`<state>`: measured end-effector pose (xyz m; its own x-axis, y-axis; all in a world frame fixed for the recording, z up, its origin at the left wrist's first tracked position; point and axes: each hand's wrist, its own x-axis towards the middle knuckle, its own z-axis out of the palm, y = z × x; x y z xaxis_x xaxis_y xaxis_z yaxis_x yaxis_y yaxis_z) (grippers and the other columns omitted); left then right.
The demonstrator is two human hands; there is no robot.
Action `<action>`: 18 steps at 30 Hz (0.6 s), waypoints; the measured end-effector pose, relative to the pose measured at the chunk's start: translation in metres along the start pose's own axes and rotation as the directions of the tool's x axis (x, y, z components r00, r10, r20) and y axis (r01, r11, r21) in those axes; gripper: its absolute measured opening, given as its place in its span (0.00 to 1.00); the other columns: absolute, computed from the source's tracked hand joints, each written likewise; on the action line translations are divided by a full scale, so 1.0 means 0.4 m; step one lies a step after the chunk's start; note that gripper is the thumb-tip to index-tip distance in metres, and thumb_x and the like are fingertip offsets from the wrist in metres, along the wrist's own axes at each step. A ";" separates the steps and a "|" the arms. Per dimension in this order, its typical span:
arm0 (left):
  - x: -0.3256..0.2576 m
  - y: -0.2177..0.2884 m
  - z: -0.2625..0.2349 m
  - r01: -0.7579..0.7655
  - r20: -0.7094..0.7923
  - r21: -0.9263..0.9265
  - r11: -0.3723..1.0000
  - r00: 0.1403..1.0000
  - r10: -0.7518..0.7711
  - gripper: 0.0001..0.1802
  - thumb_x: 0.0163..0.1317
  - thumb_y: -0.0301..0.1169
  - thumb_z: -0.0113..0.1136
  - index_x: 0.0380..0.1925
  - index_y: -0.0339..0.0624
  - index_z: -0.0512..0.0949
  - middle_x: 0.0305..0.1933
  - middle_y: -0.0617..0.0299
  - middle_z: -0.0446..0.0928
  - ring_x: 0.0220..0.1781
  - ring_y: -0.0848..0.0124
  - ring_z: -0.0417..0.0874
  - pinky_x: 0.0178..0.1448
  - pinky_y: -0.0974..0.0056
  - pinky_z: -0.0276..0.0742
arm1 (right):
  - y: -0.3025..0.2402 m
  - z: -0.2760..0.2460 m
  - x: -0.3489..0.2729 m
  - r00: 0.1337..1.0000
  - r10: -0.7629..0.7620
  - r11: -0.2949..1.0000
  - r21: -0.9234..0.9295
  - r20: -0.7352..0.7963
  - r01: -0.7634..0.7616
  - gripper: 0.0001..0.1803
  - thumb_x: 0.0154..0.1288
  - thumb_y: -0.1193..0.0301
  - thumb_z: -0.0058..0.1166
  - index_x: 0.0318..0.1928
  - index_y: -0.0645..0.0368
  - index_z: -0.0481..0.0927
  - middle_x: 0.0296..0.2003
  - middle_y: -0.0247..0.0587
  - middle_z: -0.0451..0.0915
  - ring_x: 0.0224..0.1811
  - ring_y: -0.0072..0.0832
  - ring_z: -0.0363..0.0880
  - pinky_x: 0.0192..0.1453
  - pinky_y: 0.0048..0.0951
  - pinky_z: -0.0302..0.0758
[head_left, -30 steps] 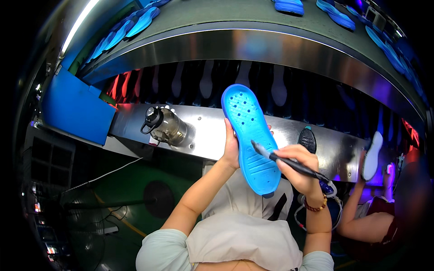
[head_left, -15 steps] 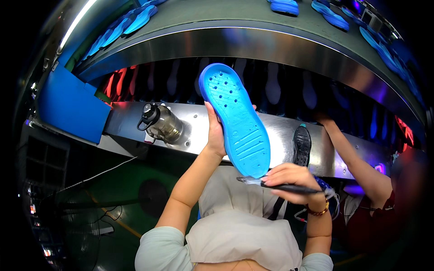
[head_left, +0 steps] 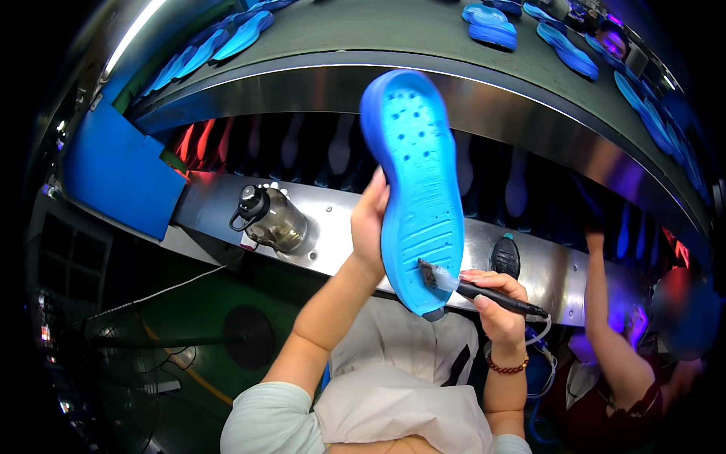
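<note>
A bright blue shoe sole (head_left: 421,200), with holes at its far end and ridges toward its near end, is held up and tilted in front of me. My left hand (head_left: 369,227) grips its left edge, the fingers partly hidden behind it. In my right hand (head_left: 495,296) is a black-handled brush (head_left: 503,298) with a thin tube at its rear end. Its dark bristles touch or hover just over the sole's hollow face near the lower end; I cannot tell which.
A dark water bottle (head_left: 274,219) stands on the metal ledge (head_left: 328,238). Right of the sole lies a black sole-shaped piece (head_left: 505,256). Blue soles (head_left: 493,34) lie on the green belt (head_left: 363,26) above. A co-worker's arm (head_left: 597,295) reaches under it at right.
The sole has moved up and right, standing more upright. The brush has gone from beside its near tip to over its hollow face. The co-worker's arm has shifted right.
</note>
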<state>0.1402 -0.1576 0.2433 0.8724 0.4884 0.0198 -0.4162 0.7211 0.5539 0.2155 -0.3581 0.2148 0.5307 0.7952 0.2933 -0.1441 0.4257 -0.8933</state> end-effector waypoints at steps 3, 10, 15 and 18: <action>-0.087 -0.100 -0.013 -0.060 0.219 -0.156 0.986 0.971 0.094 0.33 0.64 0.48 0.39 0.60 0.34 0.55 0.58 0.47 0.64 0.58 0.58 0.69 0.62 0.57 0.64 | 0.016 0.043 -0.003 0.991 0.021 0.997 0.073 -0.133 -0.012 0.11 0.53 0.81 0.54 0.40 0.69 0.74 0.42 0.55 0.76 0.49 0.37 0.74 0.56 0.34 0.68; -0.064 -0.102 -0.046 0.049 0.202 -0.305 0.951 0.979 0.014 0.28 0.62 0.42 0.43 0.56 0.32 0.61 0.52 0.49 0.71 0.52 0.62 0.74 0.58 0.59 0.68 | -0.071 0.064 -0.005 0.983 -0.073 0.920 -0.370 0.166 0.131 0.11 0.46 0.84 0.56 0.35 0.68 0.78 0.37 0.53 0.79 0.42 0.39 0.79 0.49 0.32 0.74; -0.043 -0.072 -0.031 0.066 0.249 -0.299 0.952 0.968 0.011 0.27 0.62 0.40 0.43 0.57 0.35 0.60 0.53 0.49 0.70 0.53 0.63 0.74 0.58 0.59 0.69 | -0.112 0.040 0.052 0.931 -0.033 0.791 -0.560 0.364 0.247 0.11 0.45 0.82 0.58 0.33 0.66 0.79 0.35 0.49 0.80 0.40 0.37 0.80 0.46 0.31 0.75; -0.034 -0.055 -0.016 0.046 0.215 -0.254 0.966 0.977 0.010 0.27 0.62 0.40 0.44 0.57 0.35 0.61 0.53 0.49 0.70 0.52 0.62 0.74 0.57 0.59 0.69 | -0.117 0.033 0.069 0.944 -0.098 0.779 -0.566 0.316 0.270 0.11 0.44 0.81 0.59 0.33 0.65 0.79 0.34 0.48 0.81 0.40 0.37 0.80 0.45 0.31 0.75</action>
<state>0.1358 -0.1769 0.2256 0.9027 0.3788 0.2039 -0.4274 0.8436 0.3250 0.2257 -0.3505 0.2692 0.2511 0.8451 0.4720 0.5040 0.3021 -0.8091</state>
